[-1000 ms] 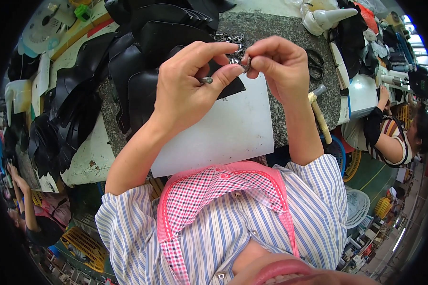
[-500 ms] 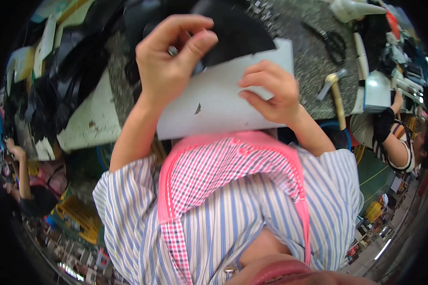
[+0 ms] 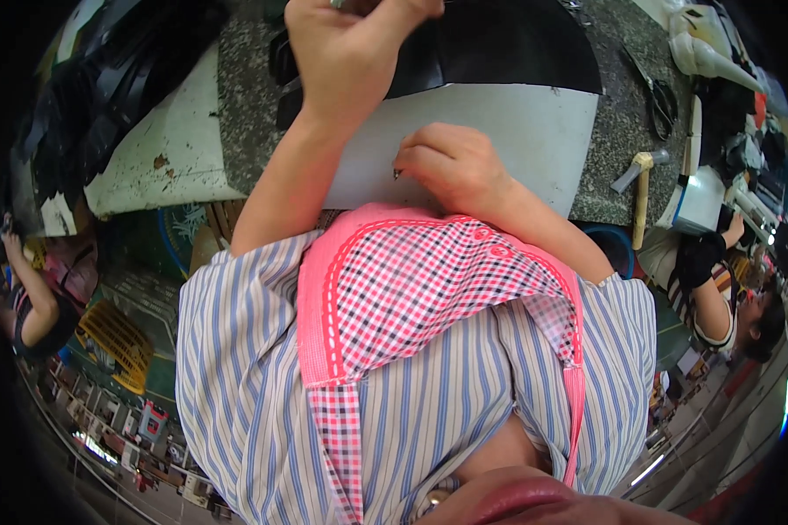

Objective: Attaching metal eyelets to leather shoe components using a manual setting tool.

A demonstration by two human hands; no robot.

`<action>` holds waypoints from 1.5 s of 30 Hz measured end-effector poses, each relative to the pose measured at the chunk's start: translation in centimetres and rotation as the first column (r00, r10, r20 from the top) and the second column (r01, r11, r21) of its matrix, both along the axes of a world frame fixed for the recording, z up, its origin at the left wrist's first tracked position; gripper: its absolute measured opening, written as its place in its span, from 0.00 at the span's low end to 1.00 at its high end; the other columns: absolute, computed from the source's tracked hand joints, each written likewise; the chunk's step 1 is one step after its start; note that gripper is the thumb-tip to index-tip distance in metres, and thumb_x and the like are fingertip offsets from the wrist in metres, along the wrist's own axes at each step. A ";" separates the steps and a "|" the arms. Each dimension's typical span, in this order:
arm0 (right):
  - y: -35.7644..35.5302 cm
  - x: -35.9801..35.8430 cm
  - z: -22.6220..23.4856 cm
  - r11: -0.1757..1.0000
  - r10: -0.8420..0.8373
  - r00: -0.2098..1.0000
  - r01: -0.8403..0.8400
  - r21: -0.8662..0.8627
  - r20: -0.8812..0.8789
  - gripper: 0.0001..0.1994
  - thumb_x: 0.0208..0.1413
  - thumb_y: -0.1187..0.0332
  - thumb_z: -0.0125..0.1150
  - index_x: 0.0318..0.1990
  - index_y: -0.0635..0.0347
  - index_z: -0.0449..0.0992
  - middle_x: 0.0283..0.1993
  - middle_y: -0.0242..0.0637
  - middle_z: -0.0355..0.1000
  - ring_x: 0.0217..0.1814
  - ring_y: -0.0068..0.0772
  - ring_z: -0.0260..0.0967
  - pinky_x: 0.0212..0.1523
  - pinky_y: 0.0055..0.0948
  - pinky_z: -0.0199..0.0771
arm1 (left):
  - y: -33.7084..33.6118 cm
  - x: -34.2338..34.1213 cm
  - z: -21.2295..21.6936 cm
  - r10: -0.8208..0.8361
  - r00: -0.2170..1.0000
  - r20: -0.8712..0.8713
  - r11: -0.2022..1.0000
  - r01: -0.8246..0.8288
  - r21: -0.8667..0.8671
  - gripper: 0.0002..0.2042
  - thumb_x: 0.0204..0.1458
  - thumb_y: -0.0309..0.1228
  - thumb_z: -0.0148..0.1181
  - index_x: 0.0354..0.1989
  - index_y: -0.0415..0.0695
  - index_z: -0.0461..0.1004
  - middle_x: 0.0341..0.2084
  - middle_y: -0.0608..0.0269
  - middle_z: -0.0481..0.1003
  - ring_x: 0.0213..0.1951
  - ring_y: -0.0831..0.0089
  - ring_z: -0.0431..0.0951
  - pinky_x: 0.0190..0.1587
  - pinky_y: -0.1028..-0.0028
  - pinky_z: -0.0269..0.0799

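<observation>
My left hand (image 3: pixel 346 52) is raised at the top edge, over the black sheet material, its fingertips partly cut off. The fingers are curled, and a bit of shiny metal shows among them; what it belongs to is hidden. Lower down, my right hand (image 3: pixel 455 166) is closed over a pale grey-white board (image 3: pixel 534 131). A small dark piece (image 3: pixel 397 173) with a glint sits at its fingertips. Beyond the board's far part lies a smooth black sheet (image 3: pixel 517 44) with a curved outer edge, overlapping it.
On the speckled worktop, to the right, are black-handled scissors (image 3: pixel 661 105) and a wooden-handled hammer (image 3: pixel 642 197). Black material (image 3: pixel 105 122) is heaped at the left. Other people work on both sides; a yellow basket (image 3: pixel 118 346) stands below left.
My left hand has moved up, partly out of view. My right hand has moved left and closed where a small dark scrap lay on the board. The whole view has shifted.
</observation>
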State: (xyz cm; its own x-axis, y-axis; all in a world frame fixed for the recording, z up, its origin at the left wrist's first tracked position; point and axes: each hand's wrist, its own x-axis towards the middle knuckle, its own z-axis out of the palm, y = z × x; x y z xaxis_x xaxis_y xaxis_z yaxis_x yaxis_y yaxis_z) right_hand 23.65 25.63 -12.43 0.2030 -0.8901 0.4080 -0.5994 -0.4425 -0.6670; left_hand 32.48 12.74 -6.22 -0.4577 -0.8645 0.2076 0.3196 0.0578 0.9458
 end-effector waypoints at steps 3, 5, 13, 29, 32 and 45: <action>0.2 -2.7 3.2 0.952 -0.288 0.954 0.294 -0.085 0.082 0.09 0.35 0.80 0.58 0.28 0.60 0.74 0.25 0.32 0.69 0.23 0.31 0.66 0.22 0.25 0.67 | 0.8 1.6 1.0 -0.087 0.951 0.296 0.888 0.209 -0.410 0.05 0.38 0.25 0.64 0.23 0.40 0.74 0.16 0.69 0.70 0.17 0.85 0.65 0.18 0.85 0.57; 0.1 -4.1 4.1 0.913 -0.352 0.933 0.361 -0.189 0.079 0.11 0.34 0.82 0.60 0.30 0.61 0.74 0.26 0.33 0.70 0.23 0.31 0.67 0.22 0.23 0.67 | 2.0 1.9 0.8 -0.109 0.917 0.384 0.839 0.291 -0.459 0.06 0.36 0.27 0.65 0.23 0.41 0.74 0.16 0.66 0.70 0.16 0.82 0.66 0.17 0.83 0.57; 0.9 -4.3 5.2 0.922 -0.203 0.932 0.286 -0.262 0.302 0.12 0.37 0.83 0.60 0.33 0.65 0.74 0.29 0.38 0.71 0.28 0.27 0.69 0.26 0.18 0.69 | 4.7 1.0 -1.4 -0.284 0.927 0.244 0.947 0.312 -0.084 0.06 0.39 0.25 0.64 0.26 0.40 0.74 0.17 0.67 0.71 0.19 0.85 0.66 0.19 0.84 0.59; 2.1 -4.3 4.9 0.926 -0.344 0.385 -0.009 0.377 0.856 0.06 0.48 0.73 0.57 0.32 0.67 0.72 0.29 0.36 0.70 0.28 0.20 0.65 0.29 0.18 0.65 | 4.9 1.0 -1.9 -0.514 0.826 -0.230 0.623 0.544 0.563 0.07 0.41 0.26 0.62 0.28 0.36 0.73 0.19 0.61 0.73 0.19 0.83 0.67 0.19 0.84 0.53; 2.1 -4.2 4.6 0.919 -0.373 0.272 -0.020 0.393 0.887 0.06 0.48 0.73 0.58 0.31 0.67 0.72 0.27 0.35 0.69 0.27 0.20 0.64 0.28 0.17 0.64 | 4.8 0.9 -2.1 -0.495 0.815 -0.300 0.569 0.566 0.597 0.07 0.43 0.27 0.60 0.30 0.36 0.73 0.19 0.59 0.73 0.17 0.84 0.63 0.19 0.84 0.53; 1.7 -3.8 4.5 0.903 -0.415 0.217 -0.022 0.429 0.884 0.05 0.47 0.74 0.58 0.30 0.66 0.71 0.25 0.33 0.68 0.26 0.19 0.63 0.27 0.16 0.62 | 4.9 0.3 -2.7 -0.411 0.861 -0.298 0.544 0.495 0.678 0.05 0.46 0.27 0.54 0.29 0.38 0.72 0.18 0.61 0.71 0.16 0.85 0.58 0.19 0.84 0.51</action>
